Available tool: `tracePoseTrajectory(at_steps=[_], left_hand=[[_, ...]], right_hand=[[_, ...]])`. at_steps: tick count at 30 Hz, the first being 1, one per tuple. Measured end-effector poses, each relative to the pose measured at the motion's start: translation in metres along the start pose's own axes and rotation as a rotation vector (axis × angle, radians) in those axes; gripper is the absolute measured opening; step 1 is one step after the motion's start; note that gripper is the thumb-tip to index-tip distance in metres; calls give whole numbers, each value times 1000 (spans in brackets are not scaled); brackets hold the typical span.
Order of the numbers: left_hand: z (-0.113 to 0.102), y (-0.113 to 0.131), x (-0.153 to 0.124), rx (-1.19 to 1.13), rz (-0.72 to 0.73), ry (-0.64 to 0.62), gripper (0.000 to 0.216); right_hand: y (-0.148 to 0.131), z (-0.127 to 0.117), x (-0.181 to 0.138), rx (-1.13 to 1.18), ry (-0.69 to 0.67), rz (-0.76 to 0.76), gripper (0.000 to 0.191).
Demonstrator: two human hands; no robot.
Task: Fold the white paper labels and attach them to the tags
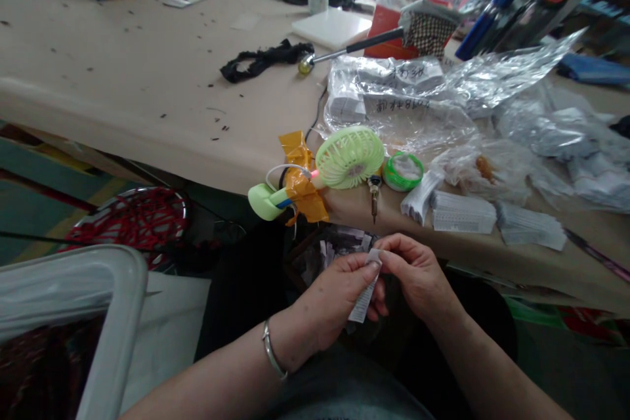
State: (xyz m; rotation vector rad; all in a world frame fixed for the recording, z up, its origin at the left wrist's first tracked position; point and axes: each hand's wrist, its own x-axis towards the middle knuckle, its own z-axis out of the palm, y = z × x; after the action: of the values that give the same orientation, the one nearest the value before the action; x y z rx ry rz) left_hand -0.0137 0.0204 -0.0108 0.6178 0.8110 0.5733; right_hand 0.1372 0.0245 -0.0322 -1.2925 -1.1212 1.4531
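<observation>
White label (363, 305), printed, at the lower centre of the head view, pinched between thumb and fingers of the left hand (339, 289), with the right hand (420, 275) closed at its fingertips on the label's upper end. Just above, at centre, a green fan (349, 159) and orange tape (308, 197) at the edge of the table (162, 72), with a green-rimmed tub (420, 178) beside the fan and label stacks (463, 212) farther right. Clear plastic (418, 128) lies at upper right, black cloth (266, 59) at upper centre; a pale bin (134, 275) occupies the lower left.
</observation>
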Motion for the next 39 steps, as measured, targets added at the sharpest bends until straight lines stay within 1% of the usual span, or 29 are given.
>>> tracePoseTrajectory(at_steps=[3, 6, 9, 13, 16, 20, 26, 39], left_hand=[[-3, 3, 4, 151, 78, 42, 25], [-8, 8, 12, 370, 255, 118, 20], [-12, 13, 17, 564, 428, 207, 16], [-13, 19, 21, 707, 530, 311, 17], [-15, 21, 23, 796, 593, 341, 19], [-18, 22, 26, 896, 641, 359, 22], [-20, 22, 30, 960, 674, 379, 23], [-21, 25, 37, 1009, 698, 407, 23]], right_hand=[[-7, 3, 2, -48, 14, -52, 16], [-14, 4, 6, -101, 15, -98, 15], [-18, 4, 11, -208, 62, -125, 14], [-19, 4, 17, -324, 97, -155, 15], [-18, 3, 21, -380, 96, -199, 15], [-16, 2, 23, -444, 112, -257, 14], [-16, 3, 24, -520, 158, -333, 12], [-17, 3, 28, -525, 172, -348, 11]])
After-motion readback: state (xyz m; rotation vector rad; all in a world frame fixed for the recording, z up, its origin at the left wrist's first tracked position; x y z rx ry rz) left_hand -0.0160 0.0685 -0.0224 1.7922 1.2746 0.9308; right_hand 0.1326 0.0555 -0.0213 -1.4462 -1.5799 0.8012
